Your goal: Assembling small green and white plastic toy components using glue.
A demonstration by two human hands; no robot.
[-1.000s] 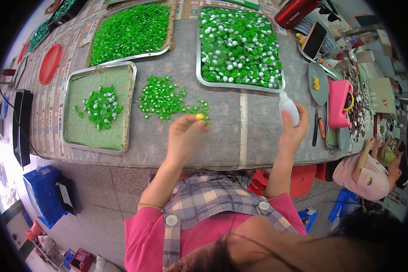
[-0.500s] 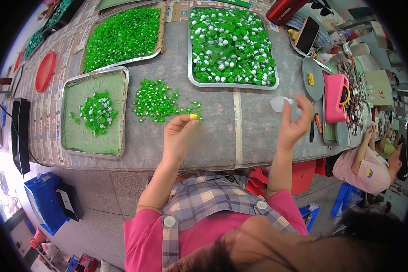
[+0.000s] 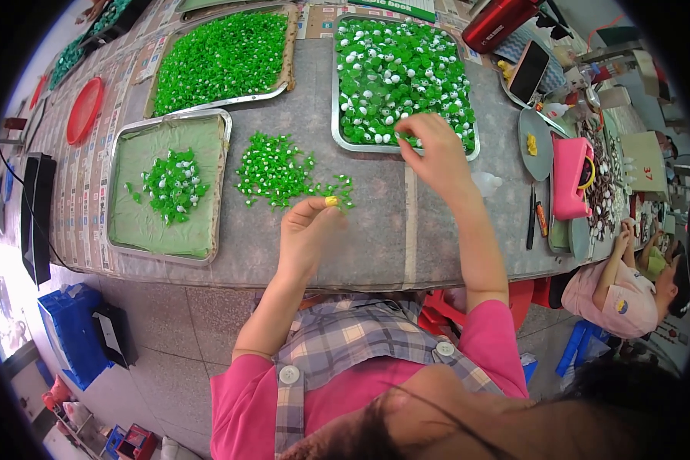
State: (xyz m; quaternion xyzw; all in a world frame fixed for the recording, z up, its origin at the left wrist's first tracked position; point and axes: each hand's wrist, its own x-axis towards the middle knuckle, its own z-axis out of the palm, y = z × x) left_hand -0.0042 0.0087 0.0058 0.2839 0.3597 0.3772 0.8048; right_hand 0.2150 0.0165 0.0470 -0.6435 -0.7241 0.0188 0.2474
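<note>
My left hand (image 3: 308, 236) is closed in a pinch above the table, beside a loose pile of small green-and-white pieces (image 3: 272, 170). One of its fingertips wears a yellow wrap (image 3: 331, 202). Whatever sits in that pinch is too small to make out. Over the near edge of a metal tray (image 3: 336, 92), my right hand (image 3: 437, 149) curls its thumb and fingers together; what they hold, if anything, cannot be made out. Green pieces and white balls with dark spots (image 3: 395, 73) fill this tray. A small translucent white bottle (image 3: 486, 183) lies beside my right wrist.
At left, a green-lined tray (image 3: 121, 199) bears a small heap of green-and-white pieces. Behind it stands a tray of small green pieces (image 3: 218, 61). A red dish (image 3: 84, 111), phone (image 3: 527, 73), grey plate (image 3: 530, 153) and pink container (image 3: 571, 180) flank the work. Another person (image 3: 617, 295) sits at right.
My right hand has moved left and away from me, from beside the white bottle to the tray of green pieces and white balls. My left hand keeps its pinch in nearly the same place.
</note>
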